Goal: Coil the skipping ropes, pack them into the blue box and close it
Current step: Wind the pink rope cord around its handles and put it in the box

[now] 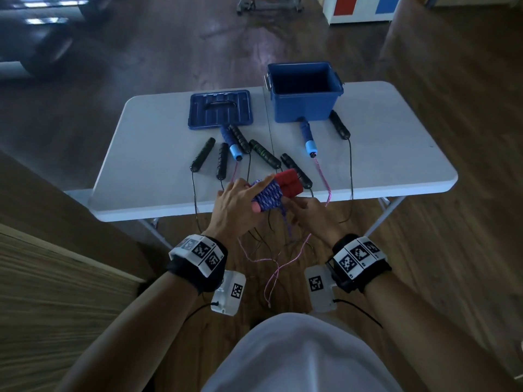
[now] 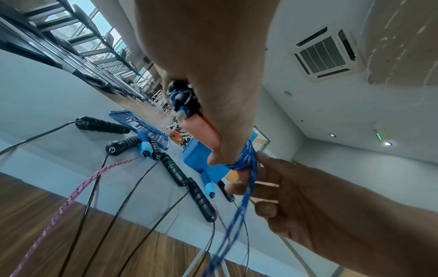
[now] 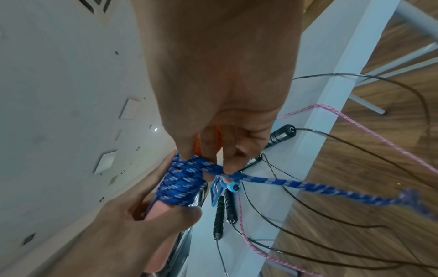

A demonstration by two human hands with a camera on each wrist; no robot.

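Observation:
Just above the table's front edge, my left hand (image 1: 249, 198) grips the two red handles (image 1: 289, 181) of a skipping rope held side by side. A blue-and-white cord coil (image 1: 268, 196) is wound tightly round them (image 3: 182, 184). My right hand (image 1: 300, 212) is beside the coil and pinches the cord's loose tail (image 3: 308, 186) right where it leaves the coil. The tail hangs down (image 1: 286, 226). The blue box (image 1: 304, 108) stands open and empty at the table's back right. Its lid (image 1: 220, 110) lies flat to the left of it.
Several black-handled ropes (image 1: 202, 154) and a blue-handled rope (image 1: 309, 137) with a pink cord (image 1: 322, 174) lie across the white folding table (image 1: 141, 154). Their cords hang over the front edge in loops on the wooden floor. A wooden panel (image 1: 56, 250) stands at my left.

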